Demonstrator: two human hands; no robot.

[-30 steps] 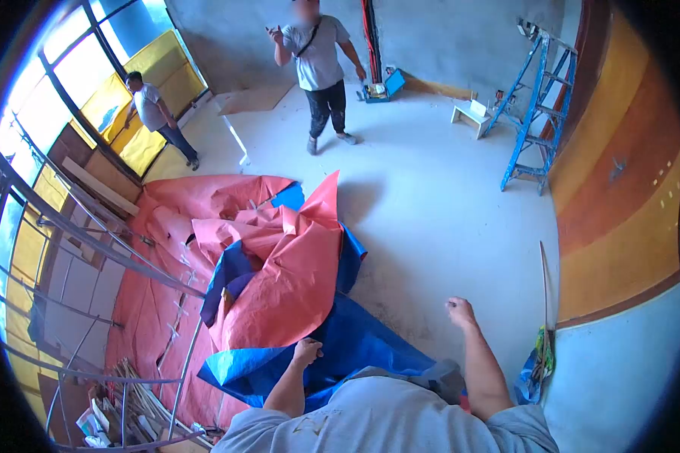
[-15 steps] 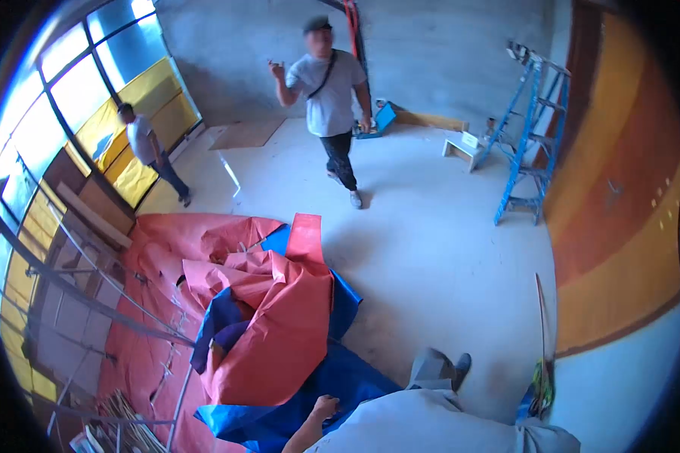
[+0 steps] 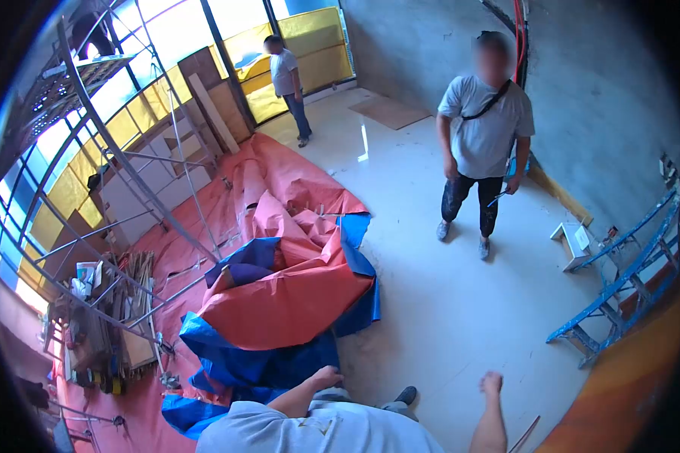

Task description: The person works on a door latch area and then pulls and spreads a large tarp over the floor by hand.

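My left hand (image 3: 326,377) is held low in front of my body, its fingers curled in with nothing visible in them. It is nearest to the blue side of a large tarp (image 3: 279,366), though I cannot tell if they touch. The tarp's red-orange side (image 3: 279,309) lies bunched and folded above it. Out to the right, over the pale floor, hangs my right hand (image 3: 492,383), loosely closed and apart from any object.
Scaffolding (image 3: 121,162) rises at left, with stacked wood pieces (image 3: 125,325) at its base. One person (image 3: 487,128) stands ahead, another (image 3: 285,79) by the windows. At right are a blue stepladder (image 3: 619,302) and a small white stool (image 3: 574,241).
My view has swung left, showing more scaffolding and the wood pile. The person ahead is nearer, with the raised arm lowered. My right hand has come into view.
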